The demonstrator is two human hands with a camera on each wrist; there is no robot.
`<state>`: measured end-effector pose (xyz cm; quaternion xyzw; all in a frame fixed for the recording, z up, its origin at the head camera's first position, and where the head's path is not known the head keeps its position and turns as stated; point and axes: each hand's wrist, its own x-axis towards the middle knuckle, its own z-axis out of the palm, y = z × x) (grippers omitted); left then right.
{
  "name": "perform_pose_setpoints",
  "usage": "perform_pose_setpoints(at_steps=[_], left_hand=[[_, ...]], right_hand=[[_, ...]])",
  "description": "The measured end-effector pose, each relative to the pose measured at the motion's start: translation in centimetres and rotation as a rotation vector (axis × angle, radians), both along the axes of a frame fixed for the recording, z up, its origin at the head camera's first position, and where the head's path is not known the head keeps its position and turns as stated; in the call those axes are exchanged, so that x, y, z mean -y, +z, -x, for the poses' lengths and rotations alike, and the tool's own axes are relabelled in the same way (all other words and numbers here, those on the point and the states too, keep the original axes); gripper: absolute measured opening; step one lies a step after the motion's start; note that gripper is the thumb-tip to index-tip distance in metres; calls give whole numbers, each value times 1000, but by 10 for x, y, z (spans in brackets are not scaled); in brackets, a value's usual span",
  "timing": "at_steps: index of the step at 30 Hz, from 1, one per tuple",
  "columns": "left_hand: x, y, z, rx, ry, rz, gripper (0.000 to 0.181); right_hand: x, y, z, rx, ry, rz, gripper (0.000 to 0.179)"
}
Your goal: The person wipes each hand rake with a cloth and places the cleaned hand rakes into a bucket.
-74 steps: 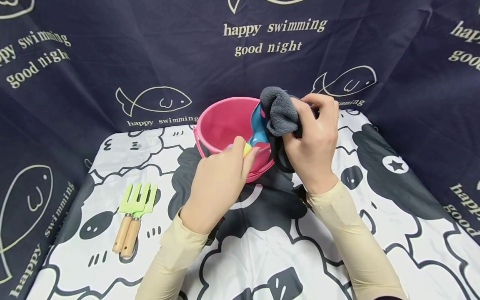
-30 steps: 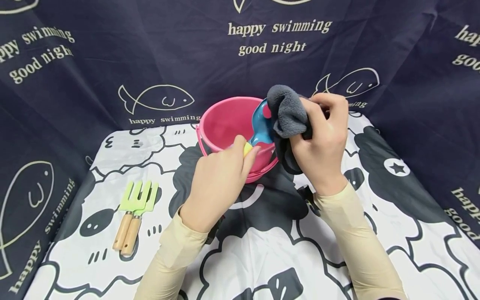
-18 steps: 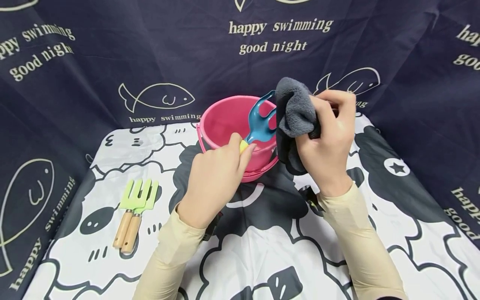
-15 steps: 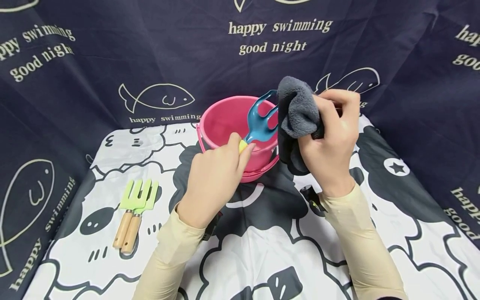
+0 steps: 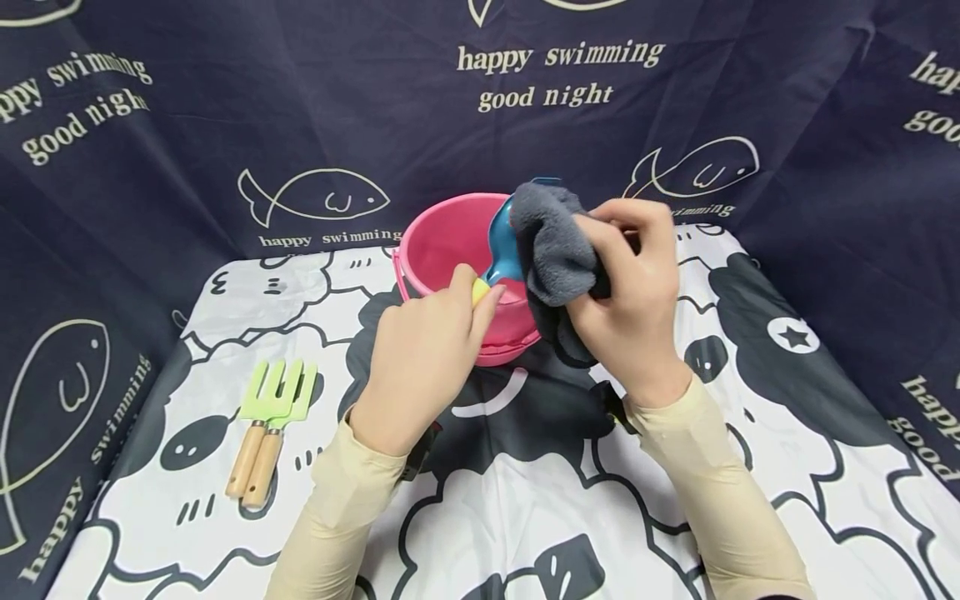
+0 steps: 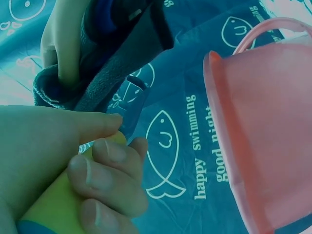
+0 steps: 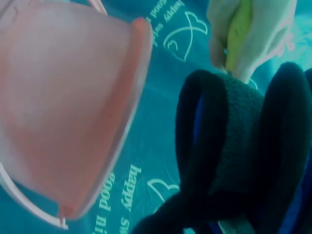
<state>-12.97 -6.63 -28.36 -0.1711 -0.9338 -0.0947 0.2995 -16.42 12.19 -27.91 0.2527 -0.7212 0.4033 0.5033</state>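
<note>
While left grip [image 5: 426, 358] encloses yellow handle [image 5: 480, 291], right grip [image 5: 632, 287] bunching grey cloth [image 5: 553, 250], bucket rim [image 5: 404, 250] near (green forks [image 5: 264, 407] well apart)

The head view looks forward and down from above and behind the left hand [image 5: 423, 354] and right hand [image 5: 628, 287], at the widest range of the three, reaching the navy fish-print curtain [image 5: 375, 92]. The left wrist view sits close to the left hand and faces along the yellow handle [image 6: 58, 202] toward the right hand and dark grey fleece cloth [image 5: 555, 250]. The right wrist view sits close behind that cloth, facing across to the left hand. Both wrist views are rolled: curtain lettering runs sideways. All three share handle, cloth, curtain and pink bucket [image 5: 450, 242], the bucket large at opposite sides in the wrist views.
</note>
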Motion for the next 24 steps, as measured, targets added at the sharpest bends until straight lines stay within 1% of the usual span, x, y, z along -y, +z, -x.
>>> perform_pose_setpoints(at_steps=[2, 4, 7, 10, 13, 16, 20, 24], left_hand=[[2, 2, 0, 18, 17, -8, 36], [3, 4, -1, 50, 26, -21, 34], [3, 6, -2, 87, 16, -40, 29], [3, 7, -1, 69, -6, -42, 26], [3, 7, -1, 19, -25, -23, 25], [4, 6, -1, -8, -42, -8, 25], [4, 6, -1, -18, -58, -15, 25], [4, 5, -1, -19, -56, -18, 25]], right_hand=[[4, -3, -1, -3, 15, -44, 15], [8, -5, -2, -6, 28, -81, 16], [13, -9, -3, -7, 40, -106, 18], [16, -12, -3, -6, 34, -112, 18], [17, -13, -3, -5, 18, -119, 19], [17, -14, -3, -3, 11, -121, 19], [16, -13, -3, -1, 1, -125, 18], [16, -14, -1, -4, -7, -134, 18]])
